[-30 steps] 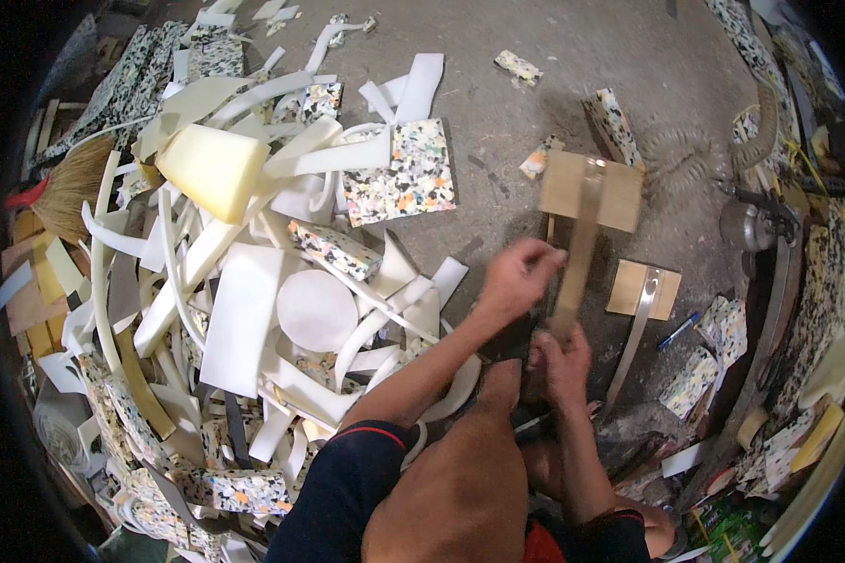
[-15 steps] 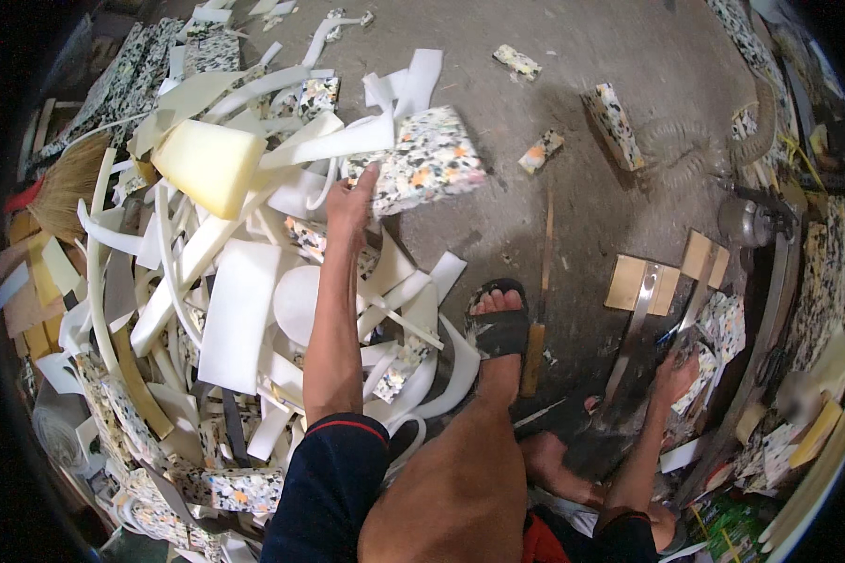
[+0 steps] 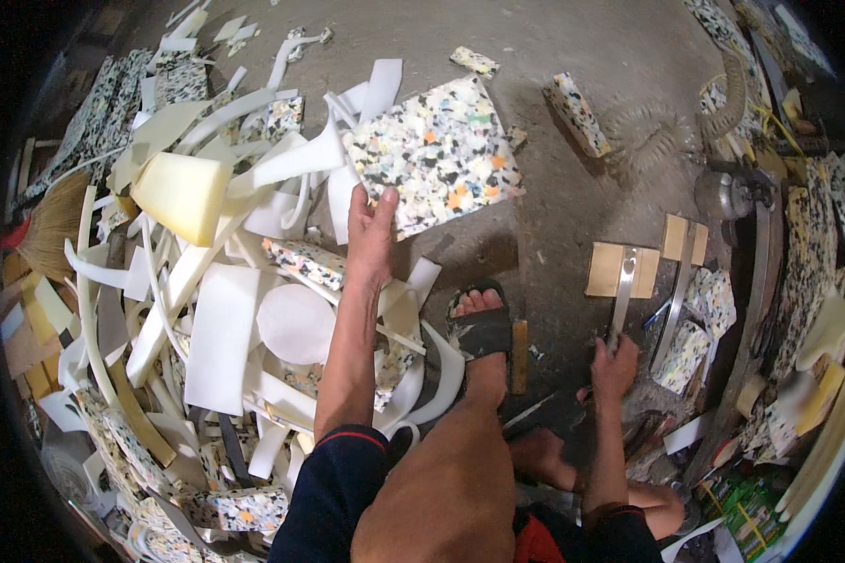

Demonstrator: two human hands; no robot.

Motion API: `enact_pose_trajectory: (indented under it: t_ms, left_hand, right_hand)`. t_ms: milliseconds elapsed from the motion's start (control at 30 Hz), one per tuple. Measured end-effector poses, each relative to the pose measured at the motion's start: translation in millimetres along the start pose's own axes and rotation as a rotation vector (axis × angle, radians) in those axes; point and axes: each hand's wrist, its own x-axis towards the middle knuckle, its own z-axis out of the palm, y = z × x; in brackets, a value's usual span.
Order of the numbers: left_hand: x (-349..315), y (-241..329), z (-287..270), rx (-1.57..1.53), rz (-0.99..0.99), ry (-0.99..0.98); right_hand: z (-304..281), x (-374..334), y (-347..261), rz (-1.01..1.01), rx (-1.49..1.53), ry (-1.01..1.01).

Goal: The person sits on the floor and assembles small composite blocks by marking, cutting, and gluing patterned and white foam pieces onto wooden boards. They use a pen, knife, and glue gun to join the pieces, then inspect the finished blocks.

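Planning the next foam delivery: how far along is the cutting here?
Done: a big heap of white offcuts covers the floor. In hand: the left hand grips a speckled foam slab by its edge; the right hand holds a long blade by a wooden block. Left: that slab looks uncut.

Your left hand (image 3: 371,235) grips a flat square slab of multicoloured speckled foam (image 3: 437,155) by its lower left edge, lifted and tilted just beside the white foam offcut pile (image 3: 225,319).
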Motion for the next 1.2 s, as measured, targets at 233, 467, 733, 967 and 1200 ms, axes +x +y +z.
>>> enact_pose_trajectory:
  t_ms: [233, 467, 733, 967, 1200]
  left_hand:
    - [-10.2, -20.5, 2.5, -0.026, 0.031, -0.081]
    - [-22.3, -27.7, 4.7, -0.088, 0.031, -0.223]
    - [-26.4, -70.1, 27.1, -0.007, -0.132, -0.286]
    - [-12.2, -114.5, 47.5, 0.601, -0.241, -0.295]
    - [26.5, -114.1, 80.3, 0.956, 0.027, -0.186]
  right_hand:
    - [65.2, -29.1, -102.2, -0.196, -0.008, -0.399]
    - [32.4, -31.0, -97.9, -0.017, 0.076, -0.234]
    - [-36.5, 43.1, 24.1, 0.021, -0.213, 0.249]
    - [-30.0, 47.6, 51.7, 0.058, -0.21, 0.236]
    - [11.1, 31.1, 32.1, -0.032, 0.022, 0.051]
